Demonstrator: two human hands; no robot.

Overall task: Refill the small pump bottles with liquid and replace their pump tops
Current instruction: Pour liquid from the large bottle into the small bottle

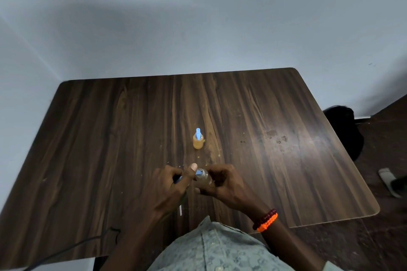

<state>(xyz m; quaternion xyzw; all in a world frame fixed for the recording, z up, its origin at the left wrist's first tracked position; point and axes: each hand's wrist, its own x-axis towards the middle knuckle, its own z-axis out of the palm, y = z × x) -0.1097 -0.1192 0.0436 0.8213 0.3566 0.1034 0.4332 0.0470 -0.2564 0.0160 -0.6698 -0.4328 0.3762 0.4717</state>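
A small clear pump bottle (203, 179) is held low over the dark wooden table (110, 138), tilted toward the left. My right hand (222, 183) grips its body. My left hand (169, 185) holds the blue pump top (199, 172) at the bottle's neck, thumb raised beside it; a bit of blue also shows under the fingers. A thin white tube (180, 210) pokes out below my left hand. Farther out at the table's middle stands a second small bottle (198, 141), filled with orange-yellow liquid and fitted with a blue pump top.
Small yellowish drips and crumbs (211, 156) dot the table between the two bottles. Stains (277, 137) mark the right side. A dark cable (72, 246) runs off the near left edge. A black bag (345, 130) and a sandal (388, 181) lie on the floor at right.
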